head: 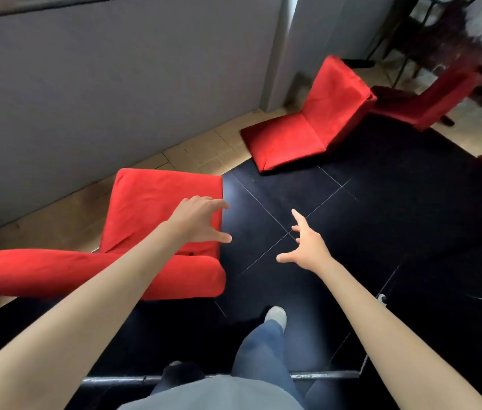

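Denim-clad legs and a pale shoe are seen nearest, on the black tiled floor. Both hands are held out with fingers spread and nothing is gripped. The left hand is poised over the right edge of the red fabric folding floor seat at the floor's left edge. The right hand is over bare floor beside it. No grasp is made yet, so the work is judged barely begun. A second red folding seat lies farther off.

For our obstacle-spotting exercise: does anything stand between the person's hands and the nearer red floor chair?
Nothing visible does. The left hand is at the right edge of the nearer red floor chair; between it and the right hand lies only bare black floor mat.
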Demonstrator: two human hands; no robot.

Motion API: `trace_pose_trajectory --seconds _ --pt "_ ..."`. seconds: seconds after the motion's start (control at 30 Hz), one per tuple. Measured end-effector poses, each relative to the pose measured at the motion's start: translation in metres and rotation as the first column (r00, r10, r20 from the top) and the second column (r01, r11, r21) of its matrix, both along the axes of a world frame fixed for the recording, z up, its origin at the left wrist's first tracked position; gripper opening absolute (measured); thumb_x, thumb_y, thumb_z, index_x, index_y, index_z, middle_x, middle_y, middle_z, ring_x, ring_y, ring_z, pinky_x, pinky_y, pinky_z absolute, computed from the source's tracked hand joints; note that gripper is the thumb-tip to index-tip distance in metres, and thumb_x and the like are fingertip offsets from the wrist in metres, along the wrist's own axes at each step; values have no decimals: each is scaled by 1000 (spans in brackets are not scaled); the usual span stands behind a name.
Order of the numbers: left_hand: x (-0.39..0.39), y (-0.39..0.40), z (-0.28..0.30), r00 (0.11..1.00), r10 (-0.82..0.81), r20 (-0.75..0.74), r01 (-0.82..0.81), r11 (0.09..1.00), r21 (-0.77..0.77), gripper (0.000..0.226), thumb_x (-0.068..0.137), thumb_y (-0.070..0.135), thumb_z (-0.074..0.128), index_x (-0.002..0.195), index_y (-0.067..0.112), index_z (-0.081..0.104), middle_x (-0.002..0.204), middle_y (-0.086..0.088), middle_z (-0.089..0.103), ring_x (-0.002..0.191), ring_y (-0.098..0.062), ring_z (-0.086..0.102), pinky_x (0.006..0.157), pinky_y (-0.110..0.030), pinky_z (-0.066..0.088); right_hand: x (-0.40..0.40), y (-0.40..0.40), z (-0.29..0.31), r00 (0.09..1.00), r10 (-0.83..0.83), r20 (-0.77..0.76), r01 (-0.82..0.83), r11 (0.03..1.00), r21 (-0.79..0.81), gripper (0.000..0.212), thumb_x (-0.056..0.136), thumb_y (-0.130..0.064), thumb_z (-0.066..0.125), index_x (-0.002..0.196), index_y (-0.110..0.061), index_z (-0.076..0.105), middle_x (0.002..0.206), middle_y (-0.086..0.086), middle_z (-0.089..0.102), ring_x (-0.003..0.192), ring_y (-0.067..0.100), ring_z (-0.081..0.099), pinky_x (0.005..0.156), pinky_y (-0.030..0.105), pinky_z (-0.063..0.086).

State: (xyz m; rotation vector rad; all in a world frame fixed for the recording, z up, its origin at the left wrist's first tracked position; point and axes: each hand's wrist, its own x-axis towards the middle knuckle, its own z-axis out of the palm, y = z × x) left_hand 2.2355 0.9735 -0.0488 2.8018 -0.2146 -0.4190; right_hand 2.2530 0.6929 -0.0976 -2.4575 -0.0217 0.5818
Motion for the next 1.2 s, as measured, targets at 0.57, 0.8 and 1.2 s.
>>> trace_pose_trajectory --seconds 0.57,0.8,1.2 --pt "211 -184 -19 995 103 -10 -103 995 -13 70 73 60 72 133 30 53 124 5 59 115 -19 54 92 -33 38 222 -185 8 992 -112 -59 118 987 112 117 64 -24 88 153 -37 13 143 -2 47 120 22 52 99 41 47" --pt "275 -198 -32 978 207 -23 -207 978 -24 67 74 58 72 132 30 54 125 6 60 116 -19 54 91 -31 39 305 -201 -6 992 -89 -87 100 985 138 112 68 -25 86 153 -36 14 144 0 46 121 23 52 99 44 48" --pt "469 -205 -72 966 249 -68 -254 964 -81 68 72 61 71 131 32 53 120 4 62 115 -18 54 93 -35 41 492 -205 -14 992 -69 -109 76 995 66 110 70 -28 86 153 -36 13 143 -1 46 118 22 53 99 45 47"
